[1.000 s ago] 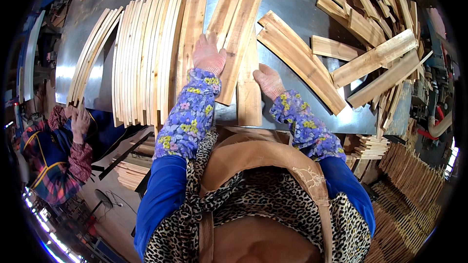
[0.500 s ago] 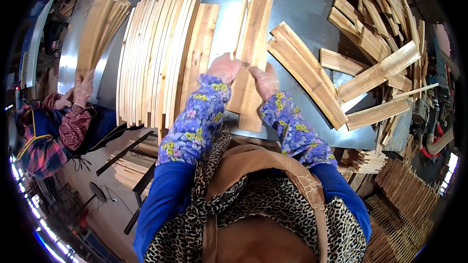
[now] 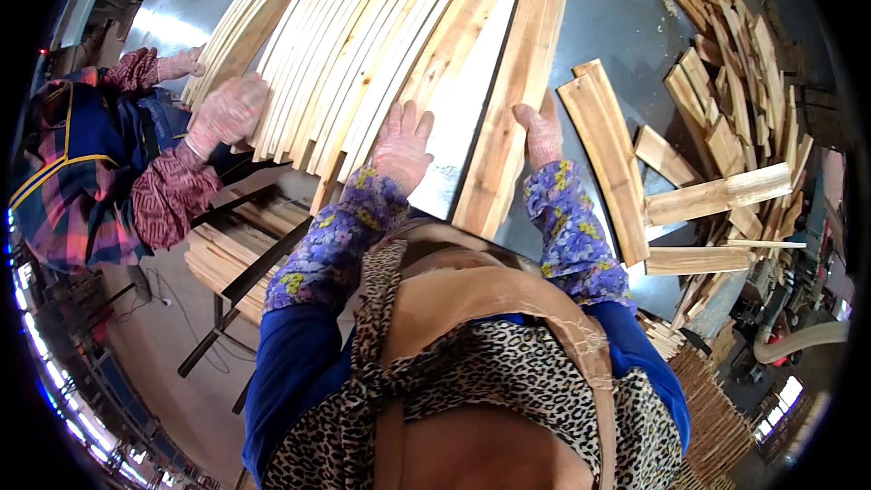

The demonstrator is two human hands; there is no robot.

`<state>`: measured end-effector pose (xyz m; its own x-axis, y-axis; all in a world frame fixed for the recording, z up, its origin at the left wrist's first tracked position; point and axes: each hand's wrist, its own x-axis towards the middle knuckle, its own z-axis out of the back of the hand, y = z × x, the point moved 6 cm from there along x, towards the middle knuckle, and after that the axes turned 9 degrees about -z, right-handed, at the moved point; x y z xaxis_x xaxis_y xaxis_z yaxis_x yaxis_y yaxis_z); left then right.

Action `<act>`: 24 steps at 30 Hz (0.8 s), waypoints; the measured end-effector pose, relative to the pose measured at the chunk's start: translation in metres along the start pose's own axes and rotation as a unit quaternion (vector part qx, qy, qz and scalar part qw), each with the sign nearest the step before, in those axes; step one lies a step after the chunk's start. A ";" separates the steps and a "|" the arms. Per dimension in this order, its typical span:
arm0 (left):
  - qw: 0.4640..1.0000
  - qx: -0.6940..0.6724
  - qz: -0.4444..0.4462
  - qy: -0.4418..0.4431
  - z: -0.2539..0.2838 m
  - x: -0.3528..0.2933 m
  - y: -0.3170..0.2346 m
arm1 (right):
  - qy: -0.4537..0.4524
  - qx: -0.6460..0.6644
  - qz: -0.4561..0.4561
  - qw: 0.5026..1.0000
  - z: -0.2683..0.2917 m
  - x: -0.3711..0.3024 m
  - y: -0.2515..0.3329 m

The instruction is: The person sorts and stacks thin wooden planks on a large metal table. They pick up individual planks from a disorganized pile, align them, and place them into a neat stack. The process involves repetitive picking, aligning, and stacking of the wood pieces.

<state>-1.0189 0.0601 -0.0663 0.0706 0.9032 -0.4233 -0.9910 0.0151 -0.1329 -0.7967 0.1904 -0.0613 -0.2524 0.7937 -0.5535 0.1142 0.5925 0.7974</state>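
While my right hand [image 3: 543, 138] is pinching one long held board [image 3: 519, 86] at its right edge, my left hand [image 3: 404, 150] is lying palm down with its fingers somewhat spread. One thumb is resting on the upper face of the held board; the other right fingers are mostly hiding behind its edge. The held board is lying lengthwise between my two hands, near end toward me, on one grey metal table [image 3: 631, 23]; a second edge is showing along its right side, so I cannot tell whether one board or two are lying there. One flat board [image 3: 458, 32] is extending beyond my left fingertips, its near end hiding under that hand. To its left, a row of boards [image 3: 349, 54] is standing on edge, packed too closely for me to count exactly. Two overlapping boards [image 3: 599, 159] are lying to the right of my right hand. Past them, one light board [image 3: 726, 193] is lying aslant, and one shorter board [image 3: 694, 260] is lying nearer me; a heap of boards [image 3: 758, 82], too tangled for counting, is curving along the right. Two gloved hands of one co-worker [image 3: 82, 163] are reaching in from the left, near several leaning boards [image 3: 249, 18]. Two floral sleeves [image 3: 337, 227] are covering my forearms.
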 end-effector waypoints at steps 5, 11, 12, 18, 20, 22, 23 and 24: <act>0.994 -0.079 0.041 -0.060 0.047 -0.002 0.000 | 0.225 0.369 -0.194 0.881 -0.021 -0.005 -0.047; 0.934 -0.264 -0.081 -0.229 0.099 -0.038 -0.006 | 0.169 -0.096 -0.295 0.936 -0.083 0.010 -0.070; 0.933 -0.249 -0.063 -0.250 0.102 -0.050 -0.010 | 0.119 -0.198 -0.328 0.916 -0.090 0.012 -0.066; 0.977 0.167 0.032 -0.126 0.004 -0.033 0.002 | 0.104 -0.519 0.023 0.848 -0.079 0.003 -0.013; 0.993 0.082 0.069 -0.056 0.036 -0.045 0.004 | -0.049 -0.537 0.179 0.823 -0.007 -0.042 0.012; 0.967 0.186 0.061 -0.161 0.039 -0.054 0.013 | -0.152 -0.650 0.010 0.745 0.090 -0.081 0.038; 0.955 0.194 0.052 -0.217 0.044 -0.056 0.020 | -0.225 -0.676 0.002 0.701 0.158 -0.100 0.024; 0.952 0.161 0.018 -0.261 0.056 -0.052 0.012 | -0.282 -0.676 0.011 0.680 0.220 -0.122 0.008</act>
<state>-1.0406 0.0375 0.0040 0.0529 0.9944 0.0917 -0.9812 0.0347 0.1899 -0.5533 0.1287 -0.0397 0.1874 0.9532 -0.2372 -0.9731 0.2131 0.0876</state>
